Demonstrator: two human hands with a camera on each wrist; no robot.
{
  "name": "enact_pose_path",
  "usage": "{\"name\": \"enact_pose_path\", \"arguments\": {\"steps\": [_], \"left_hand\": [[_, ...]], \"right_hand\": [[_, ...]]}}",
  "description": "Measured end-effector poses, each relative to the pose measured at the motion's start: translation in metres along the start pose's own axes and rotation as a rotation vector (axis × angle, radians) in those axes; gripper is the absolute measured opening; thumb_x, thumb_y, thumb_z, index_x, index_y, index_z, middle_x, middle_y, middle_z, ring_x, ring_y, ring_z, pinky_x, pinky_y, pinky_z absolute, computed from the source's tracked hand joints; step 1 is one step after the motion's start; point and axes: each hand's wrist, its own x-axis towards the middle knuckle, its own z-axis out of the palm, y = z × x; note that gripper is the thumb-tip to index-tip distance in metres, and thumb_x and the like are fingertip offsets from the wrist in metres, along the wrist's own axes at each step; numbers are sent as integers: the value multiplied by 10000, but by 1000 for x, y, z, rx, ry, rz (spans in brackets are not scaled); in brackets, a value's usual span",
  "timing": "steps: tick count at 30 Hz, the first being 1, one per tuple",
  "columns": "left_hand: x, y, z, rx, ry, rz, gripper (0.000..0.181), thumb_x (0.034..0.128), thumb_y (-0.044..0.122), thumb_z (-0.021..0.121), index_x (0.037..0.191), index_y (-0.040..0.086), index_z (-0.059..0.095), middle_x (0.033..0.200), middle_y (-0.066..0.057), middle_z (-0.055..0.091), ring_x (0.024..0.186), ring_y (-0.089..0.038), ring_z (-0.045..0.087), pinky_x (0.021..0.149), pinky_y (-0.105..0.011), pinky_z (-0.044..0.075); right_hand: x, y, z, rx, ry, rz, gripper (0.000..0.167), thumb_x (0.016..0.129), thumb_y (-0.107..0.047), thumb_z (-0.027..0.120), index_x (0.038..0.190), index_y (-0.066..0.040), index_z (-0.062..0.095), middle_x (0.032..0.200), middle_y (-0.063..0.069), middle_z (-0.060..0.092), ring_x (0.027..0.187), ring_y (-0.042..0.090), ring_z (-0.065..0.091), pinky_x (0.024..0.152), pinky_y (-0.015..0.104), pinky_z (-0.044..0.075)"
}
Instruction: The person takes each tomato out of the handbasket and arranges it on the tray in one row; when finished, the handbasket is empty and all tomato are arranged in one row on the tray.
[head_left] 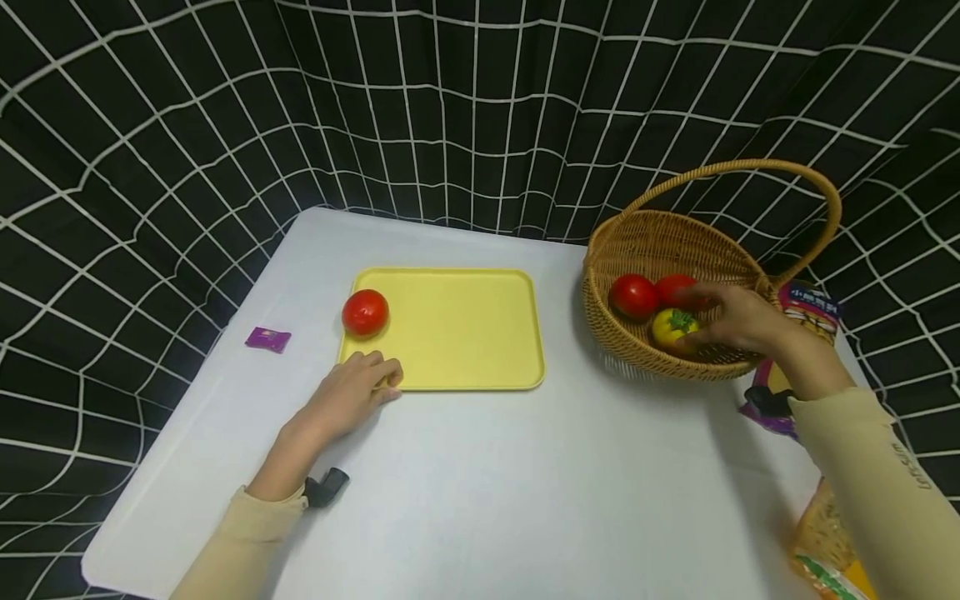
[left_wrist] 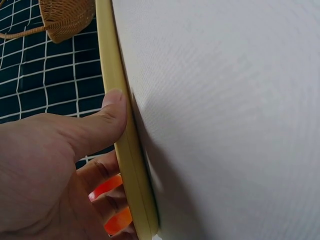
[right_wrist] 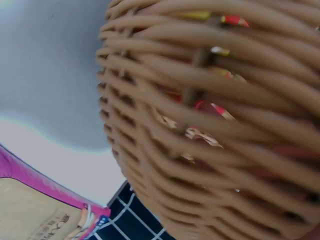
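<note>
Yellow fruit (head_left: 666, 332) has a leafy green top

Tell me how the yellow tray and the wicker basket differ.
The yellow tray is shallow and smooth, while the wicker basket is deep, woven and has an arched handle. The tray bears one red tomato; in the basket, two red tomatoes and a yellow fruit show. The left hand grips the tray, while the right hand is inside the basket. Both are on the white table.

Rough wicker basket (head_left: 663, 237), smooth plastic-looking tray (head_left: 457, 329), glossy tomato (head_left: 365, 313)
</note>
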Motion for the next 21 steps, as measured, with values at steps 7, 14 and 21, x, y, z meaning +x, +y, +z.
{"name": "enact_pose_path", "arguments": {"steps": [7,14,21], "left_hand": [[0,-1,1,4,7,5,163,963,213,770,977,182,611,887,7,507,872,-219,469,739,-344,339],[-1,-1,1,2,14,8,161,969,214,765,978,189,606,893,8,515,876,-211,471,740,-347,341],[-1,-2,2,12,14,4,170,960,213,775,976,186,608,891,6,513,879,-219,475,741,-347,344]], "right_hand": [[3,8,6,-4,-25,-25,833,857,-289,901,1485,73,491,1452,386,499,1266,567,495,1072,747,389],[9,10,10,-25,-3,-47,773,839,-234,911,1453,49,537,1411,384,535,1247,566,495,1069,752,376],[11,10,12,-6,4,-56,732,842,-166,900,1449,42,547,1398,378,543,1272,561,467,1095,770,337]]}}
